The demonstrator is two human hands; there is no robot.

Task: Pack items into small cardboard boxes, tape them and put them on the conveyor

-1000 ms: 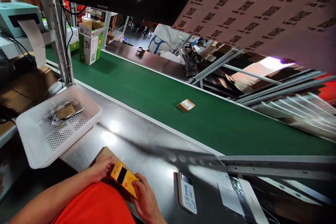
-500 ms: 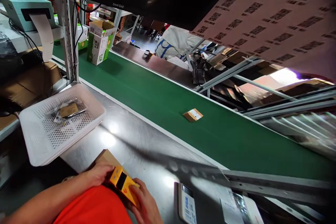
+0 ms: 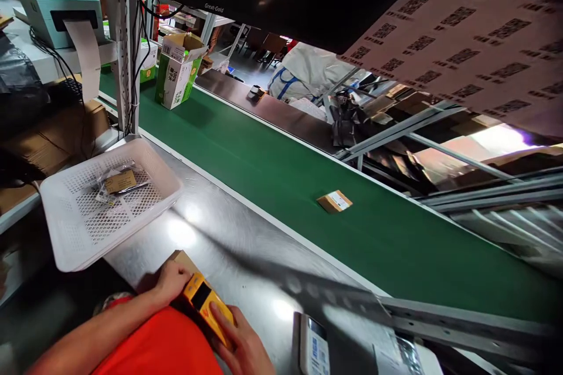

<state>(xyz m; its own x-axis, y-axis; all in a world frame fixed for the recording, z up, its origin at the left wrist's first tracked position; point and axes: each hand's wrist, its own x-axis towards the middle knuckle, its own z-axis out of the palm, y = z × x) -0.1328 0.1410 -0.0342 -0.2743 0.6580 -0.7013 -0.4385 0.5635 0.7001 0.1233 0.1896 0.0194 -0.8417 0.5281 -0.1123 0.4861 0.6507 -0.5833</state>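
Item in yellow with a black panel is clasped by the right hand, right by a brown carton. The left hand curls on the carton; I can't tell whether it grips. From there, a white basket sits on the steel surface at ten o'clock, a labelled parcel on the green belt at two.

The bare left forearm slants in from the lower left, the left hand bent into a loose curl. Beside it, the right hand grips, one finger stretched forward.
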